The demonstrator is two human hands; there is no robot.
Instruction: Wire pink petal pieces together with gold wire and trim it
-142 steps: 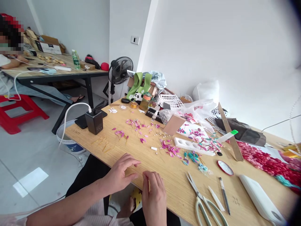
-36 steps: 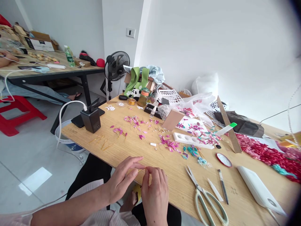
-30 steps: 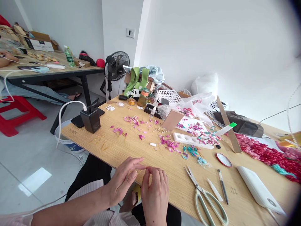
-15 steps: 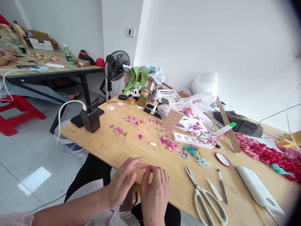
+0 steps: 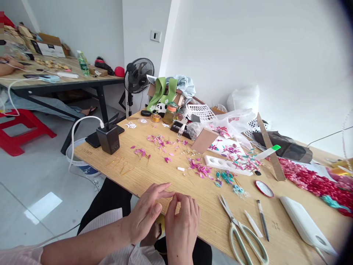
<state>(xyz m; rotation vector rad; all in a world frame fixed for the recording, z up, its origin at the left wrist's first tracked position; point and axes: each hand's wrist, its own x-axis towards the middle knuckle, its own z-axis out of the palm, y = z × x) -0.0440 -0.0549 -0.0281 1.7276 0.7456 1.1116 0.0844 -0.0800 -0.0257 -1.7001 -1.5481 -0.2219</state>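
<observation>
pinching together at the near table edge, the left hand and right hand meet fingertip to fingertip over something too thin to make out, perhaps a strand of gold wire. it lies right between them, no nearer either hand. scissors lie well right. since earlier the hands have closed in slightly.
</observation>
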